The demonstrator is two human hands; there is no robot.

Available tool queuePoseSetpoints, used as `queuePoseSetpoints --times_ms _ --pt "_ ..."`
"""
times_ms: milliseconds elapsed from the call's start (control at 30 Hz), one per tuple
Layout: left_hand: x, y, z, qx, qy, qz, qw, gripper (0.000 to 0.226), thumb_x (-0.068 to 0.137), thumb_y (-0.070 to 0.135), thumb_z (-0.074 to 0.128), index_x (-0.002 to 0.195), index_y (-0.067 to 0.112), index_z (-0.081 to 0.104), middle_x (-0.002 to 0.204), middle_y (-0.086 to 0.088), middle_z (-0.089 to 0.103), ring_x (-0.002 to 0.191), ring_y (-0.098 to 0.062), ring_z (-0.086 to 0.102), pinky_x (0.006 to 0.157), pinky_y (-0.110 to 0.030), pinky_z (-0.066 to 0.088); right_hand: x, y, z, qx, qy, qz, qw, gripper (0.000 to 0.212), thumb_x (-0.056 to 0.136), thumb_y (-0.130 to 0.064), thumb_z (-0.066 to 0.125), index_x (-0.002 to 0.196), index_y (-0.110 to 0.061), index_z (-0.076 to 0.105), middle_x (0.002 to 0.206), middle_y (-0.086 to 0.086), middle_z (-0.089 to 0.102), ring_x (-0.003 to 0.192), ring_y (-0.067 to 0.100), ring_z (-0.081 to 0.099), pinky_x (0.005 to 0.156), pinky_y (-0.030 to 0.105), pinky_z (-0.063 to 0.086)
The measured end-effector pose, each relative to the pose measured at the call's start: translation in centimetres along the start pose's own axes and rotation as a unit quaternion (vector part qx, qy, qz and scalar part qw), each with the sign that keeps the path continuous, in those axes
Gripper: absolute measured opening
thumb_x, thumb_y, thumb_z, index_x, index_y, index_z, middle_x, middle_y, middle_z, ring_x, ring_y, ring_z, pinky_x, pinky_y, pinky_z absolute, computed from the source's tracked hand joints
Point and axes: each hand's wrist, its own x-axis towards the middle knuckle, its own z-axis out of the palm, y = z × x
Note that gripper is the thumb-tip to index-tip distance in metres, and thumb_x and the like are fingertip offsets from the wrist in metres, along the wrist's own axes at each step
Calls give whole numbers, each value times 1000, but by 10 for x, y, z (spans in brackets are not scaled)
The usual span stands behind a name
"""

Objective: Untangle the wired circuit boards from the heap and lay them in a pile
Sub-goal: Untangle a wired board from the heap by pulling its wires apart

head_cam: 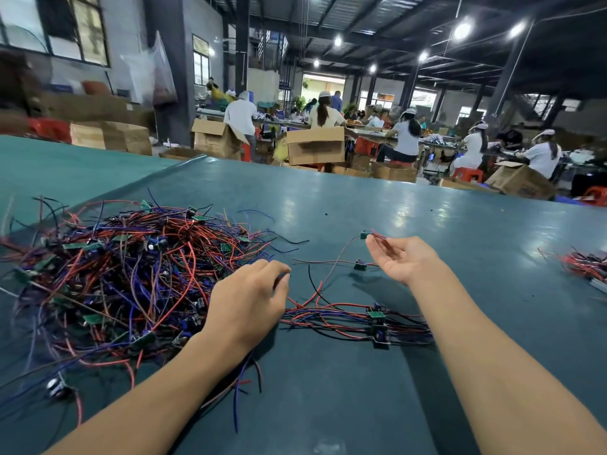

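While our right hand (404, 257) pinches a wired board (364, 235) by its red lead at the fingertips, likely to draw it clear | left hand (249, 300) curls beside the heap (115, 274), perhaps steadying it; we cannot tell its grip | pile (377, 323) lies between our wrists on the table (328, 208)

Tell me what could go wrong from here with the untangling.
1. The wired board at the fingers of the right hand trails a red wire down to the loose strands by the left hand. If it is snagged there, lifting may drag others along.
2. Those strands run into the pile. A sweep of either hand could retangle it with the heap.
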Motion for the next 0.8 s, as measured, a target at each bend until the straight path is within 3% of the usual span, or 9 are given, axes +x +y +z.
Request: queuePoseSetpoints --times_ms 100,233,367,467,533,600,667,800 --pt "1 0 2 1 -6 -6 1000 16 97 33 59 106 28 71 99 9 71 97 -19 67 70 -39 54 -4 -1 18 15 -46 9 999 16 100 7 46 101 18 59 87 26 70 72 37 73 62 40 62" --pt "0 0 4 0 -8 -3 1000 15 96 32 60 105 28 71 97 10 71 95 -18 67 67 -38 54 -6 -4 35 -7 -73 -4 997 17 99 9 46 98 19 60 84 28 71 68 39 74 57 43 62" --pt "-1 0 3 6 -9 -4 1000 15 97 32 59 105 28 71 96 10 71 94 -18 67 67 -36 53 6 -11 24 -24 -28 -12 999 19 100 8 44 107 18 58 89 26 71 77 37 74 65 42 62" --pt "-1 1 4 7 -12 -4 1000 16 97 32 59 105 28 71 96 10 71 94 -18 66 68 -35 53 17 -11 8 -142 30 -24 989 22 103 7 35 117 10 52 93 25 63 87 35 65 71 43 59" --pt "-1 1 4 10 -18 -7 1000 17 98 33 57 106 28 70 97 10 71 94 -18 66 69 -36 53 21 -9 0 -203 55 -30 977 19 103 7 33 107 8 52 91 24 60 87 36 63 69 44 61" --pt "-1 0 4 9 -20 -8 1000 17 98 33 56 107 28 71 97 9 71 94 -19 66 69 -36 53 26 -10 -6 -259 74 -34 962 19 103 6 33 97 8 51 90 24 59 85 36 63 86 44 58" --pt "-1 1 4 11 -24 -9 1000 19 98 34 55 108 29 70 97 9 71 95 -18 65 70 -37 53 31 -11 -10 -314 95 -28 944 17 104 6 33 104 11 50 91 25 58 94 38 61 95 47 51" --pt "-1 -1 5 14 -31 -13 999 20 99 36 53 110 30 69 99 10 70 96 -17 64 71 -35 53 37 -14 -18 -358 117 1 926 19 104 5 37 91 9 51 99 27 57 99 38 60 84 46 56"
